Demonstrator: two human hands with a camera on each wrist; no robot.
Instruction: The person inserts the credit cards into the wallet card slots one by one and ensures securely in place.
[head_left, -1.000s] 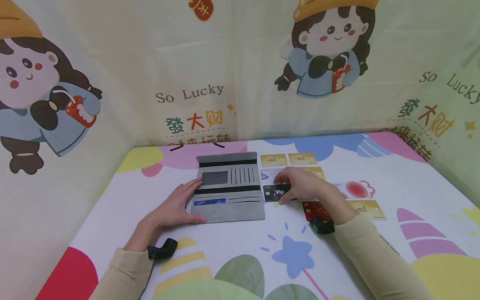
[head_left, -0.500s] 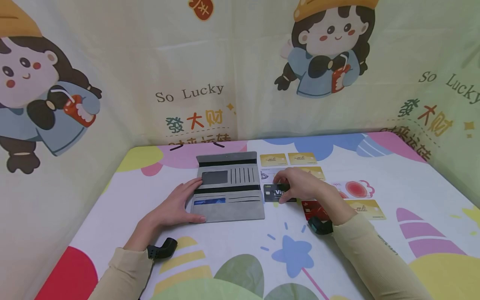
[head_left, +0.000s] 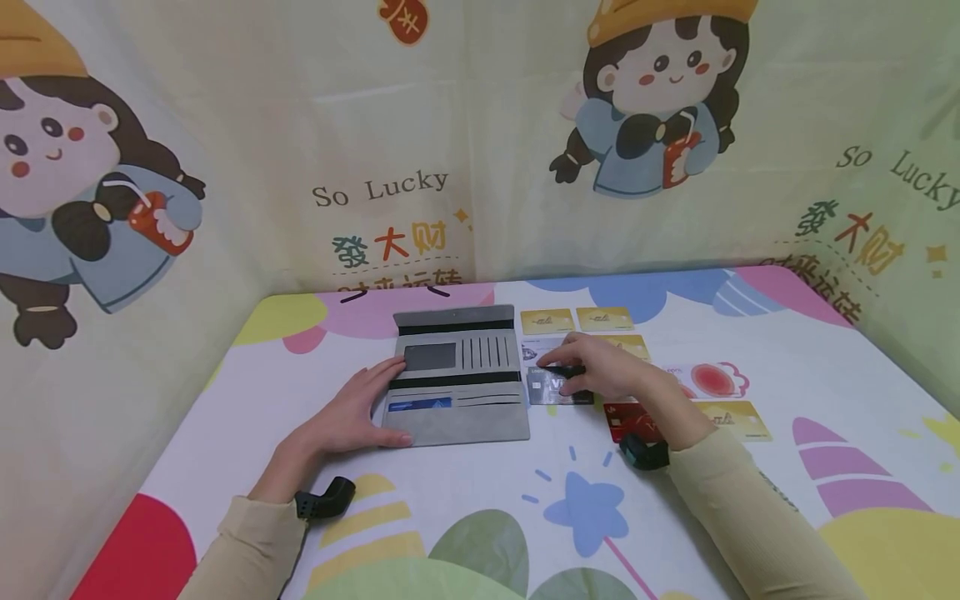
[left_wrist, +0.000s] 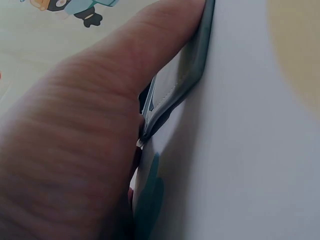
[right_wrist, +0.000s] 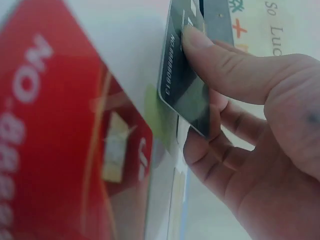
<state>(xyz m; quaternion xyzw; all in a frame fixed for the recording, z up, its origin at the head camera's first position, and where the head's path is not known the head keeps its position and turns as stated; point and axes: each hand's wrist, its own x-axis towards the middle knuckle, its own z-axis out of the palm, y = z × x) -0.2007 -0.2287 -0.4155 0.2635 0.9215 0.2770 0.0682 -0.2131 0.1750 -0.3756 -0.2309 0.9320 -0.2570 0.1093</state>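
Observation:
An unfolded grey wallet (head_left: 491, 427) lies flat, with a blue card (head_left: 420, 404) in one of its lower slots. My left hand (head_left: 341, 417) rests on the wallet's left side, fingers extended and thumb on the lower corner; the left wrist view shows that thumb along the wallet edge (left_wrist: 197, 70). To the right of the wallet, my right hand (head_left: 611, 368) pinches a black VIP card (head_left: 542, 392). In the right wrist view the thumb lies on the black card's (right_wrist: 172, 75) printed face, with fingers behind it, and the card is tilted off the cloth.
Right of the wallet lie gold cards (head_left: 547, 321), a white card (head_left: 531, 350) partly under the right hand, a red card (head_left: 624, 419), another gold card (head_left: 738, 419) and a pink-and-white card (head_left: 716, 379). A patterned cloth (head_left: 450, 492) covers the table; a printed curtain (head_left: 510, 225) hangs behind.
My right fingers have shifted to the black card's far edge, and the card has tilted, its face now looking greyer with glare. The left hand and wallet stay where they were.

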